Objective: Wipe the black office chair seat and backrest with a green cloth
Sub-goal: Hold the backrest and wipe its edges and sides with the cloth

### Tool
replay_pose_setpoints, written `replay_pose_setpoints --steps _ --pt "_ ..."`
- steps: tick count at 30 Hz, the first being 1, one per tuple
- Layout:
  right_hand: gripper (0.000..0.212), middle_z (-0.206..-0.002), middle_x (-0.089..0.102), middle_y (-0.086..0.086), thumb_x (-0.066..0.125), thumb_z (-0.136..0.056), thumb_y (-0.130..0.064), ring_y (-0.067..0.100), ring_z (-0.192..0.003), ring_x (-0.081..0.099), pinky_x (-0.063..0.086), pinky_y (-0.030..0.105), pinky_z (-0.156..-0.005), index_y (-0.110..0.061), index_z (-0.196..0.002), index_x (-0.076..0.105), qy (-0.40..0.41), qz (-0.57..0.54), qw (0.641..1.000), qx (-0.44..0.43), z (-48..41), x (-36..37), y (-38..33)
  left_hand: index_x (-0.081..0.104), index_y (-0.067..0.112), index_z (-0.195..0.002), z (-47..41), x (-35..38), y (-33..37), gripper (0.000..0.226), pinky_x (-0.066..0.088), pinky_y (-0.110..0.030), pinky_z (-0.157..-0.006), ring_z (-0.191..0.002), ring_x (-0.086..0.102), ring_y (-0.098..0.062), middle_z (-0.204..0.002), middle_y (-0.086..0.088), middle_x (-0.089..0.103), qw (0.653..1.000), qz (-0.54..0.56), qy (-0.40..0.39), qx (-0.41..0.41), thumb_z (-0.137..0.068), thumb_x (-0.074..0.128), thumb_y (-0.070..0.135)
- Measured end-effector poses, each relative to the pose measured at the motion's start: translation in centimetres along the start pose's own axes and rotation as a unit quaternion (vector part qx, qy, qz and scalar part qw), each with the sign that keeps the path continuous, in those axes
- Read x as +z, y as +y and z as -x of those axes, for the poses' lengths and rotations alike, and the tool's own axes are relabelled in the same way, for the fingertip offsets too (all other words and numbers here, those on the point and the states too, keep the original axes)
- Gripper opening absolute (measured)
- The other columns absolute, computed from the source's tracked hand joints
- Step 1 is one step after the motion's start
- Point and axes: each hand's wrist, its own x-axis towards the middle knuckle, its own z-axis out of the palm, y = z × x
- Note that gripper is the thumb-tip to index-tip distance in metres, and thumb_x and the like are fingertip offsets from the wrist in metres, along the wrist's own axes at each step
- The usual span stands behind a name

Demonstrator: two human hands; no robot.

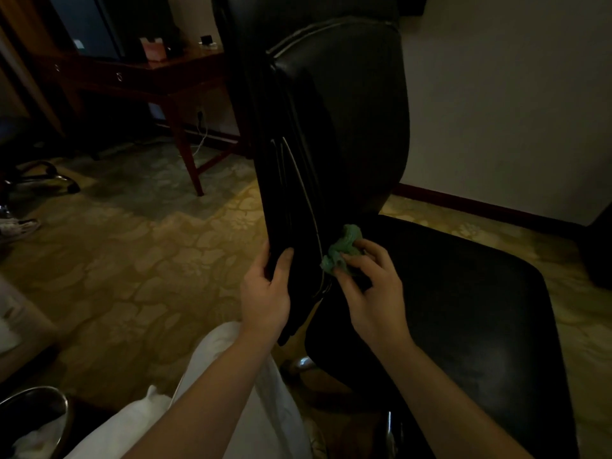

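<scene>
The black office chair stands in front of me, its tall backrest (337, 127) seen edge-on and its wide seat (463, 293) stretching to the right. My left hand (266, 293) grips the lower side edge of the backrest, thumb on the front face. My right hand (367, 293) holds a bunched green cloth (344, 248) pressed into the crease where the backrest meets the seat. My white trouser leg fills the bottom middle.
A dark wooden desk (159, 74) stands at the back left with small items on it. Another chair's wheeled base (43, 175) is at the left. A metal bin (36, 422) sits at the bottom left. Patterned carpet covers the floor; a wall is close behind the chair.
</scene>
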Motion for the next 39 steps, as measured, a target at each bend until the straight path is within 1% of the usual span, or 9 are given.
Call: replay_pose_setpoints --steps 4,7,11,18,24,27,31,34,39 --pt "0.017 -0.131 0.048 -0.013 0.066 -0.091 -0.018 -0.002 -0.121 0.050 0.047 0.019 -0.100 -0.020 -0.108 0.070 -0.023 -0.006 0.998 0.054 1.9 0.2 1.9 0.056 0.027 -0.139 0.0 0.1 0.0 0.042 0.057 -0.037 -0.093 -0.104 0.068 -0.004 -0.114 0.014 0.071 1.000 0.015 0.003 -0.006 -0.098 0.055 0.038" --pt "0.021 -0.130 0.047 -0.019 0.066 -0.091 -0.016 -0.006 -0.121 0.049 0.046 0.014 -0.099 -0.029 -0.108 0.066 -0.048 -0.006 0.998 0.050 2.0 -0.5 1.8 0.058 0.036 -0.133 0.1 0.0 -0.1 0.035 0.056 -0.041 -0.094 -0.105 0.068 -0.007 -0.115 0.012 0.071 1.000 0.016 -0.005 -0.009 -0.098 0.054 0.039" --pt "0.022 -0.132 0.051 -0.013 0.067 -0.091 -0.016 -0.003 -0.121 0.050 0.047 0.017 -0.099 -0.025 -0.111 0.068 -0.020 -0.013 0.999 0.034 0.4 -1.2 0.3 0.057 0.044 -0.126 0.1 0.0 0.0 0.028 0.057 -0.036 -0.092 -0.104 0.068 -0.003 -0.112 0.017 0.072 1.000 0.009 -0.004 -0.002 -0.099 0.054 0.037" --pt "0.022 -0.131 0.052 -0.008 0.068 -0.090 -0.015 -0.002 -0.122 0.050 0.044 0.010 -0.097 -0.017 -0.112 0.070 0.014 -0.005 1.000 -0.015 -1.5 -0.6 -2.0 0.055 0.030 -0.139 0.0 -0.2 -0.1 0.039 0.056 -0.032 -0.093 -0.107 0.066 -0.002 -0.118 0.014 0.070 1.000 0.014 -0.007 0.008 -0.100 0.054 0.033" --pt "0.020 -0.128 0.050 -0.017 0.066 -0.091 -0.019 -0.004 -0.116 0.053 0.049 0.018 -0.095 -0.028 -0.109 0.067 -0.007 -0.029 0.997 0.068 1.6 0.5 0.7 0.059 0.034 -0.132 0.2 -0.2 0.0 0.033 0.056 -0.037 -0.092 -0.104 0.068 -0.004 -0.114 0.015 0.071 1.000 0.018 -0.002 0.003 -0.099 0.054 0.038" --pt "0.020 -0.124 0.049 -0.022 0.066 -0.091 -0.017 -0.010 -0.113 0.051 0.045 0.008 -0.089 -0.033 -0.103 0.065 -0.017 -0.017 0.996 0.085 2.6 0.7 1.6 0.060 0.031 -0.132 0.2 -0.1 0.1 0.034 0.057 -0.032 -0.091 -0.103 0.067 -0.001 -0.113 0.016 0.071 1.000 0.016 -0.005 0.006 -0.100 0.054 0.038" --pt "0.020 -0.125 0.050 -0.018 0.067 -0.091 -0.015 -0.013 -0.113 0.050 0.042 0.003 -0.089 -0.028 -0.106 0.066 -0.013 -0.005 0.996 0.087 2.5 0.1 2.0 0.056 0.028 -0.139 0.1 -0.3 0.0 0.041 0.056 -0.035 -0.095 -0.108 0.066 -0.004 -0.119 0.013 0.070 1.000 0.016 -0.011 0.001 -0.099 0.055 0.038" --pt "0.021 -0.126 0.049 -0.024 0.065 -0.092 -0.016 -0.011 -0.116 0.049 0.046 0.008 -0.090 -0.031 -0.107 0.064 0.019 -0.033 0.996 0.082 1.4 -0.5 1.4 0.057 0.028 -0.137 0.1 -0.3 0.0 0.039 0.055 -0.036 -0.095 -0.107 0.067 -0.004 -0.117 0.013 0.070 1.000 0.014 -0.009 0.004 -0.099 0.055 0.038" --pt "0.021 -0.129 0.050 -0.017 0.064 -0.092 -0.015 -0.007 -0.118 0.050 0.048 0.013 -0.094 -0.027 -0.109 0.064 0.025 -0.054 0.996 0.064 0.8 0.1 0.6 0.059 0.032 -0.132 0.3 -0.2 0.1 0.034 0.056 -0.033 -0.093 -0.105 0.067 -0.002 -0.114 0.015 0.071 1.000 0.027 -0.011 -0.003 -0.099 0.055 0.038"
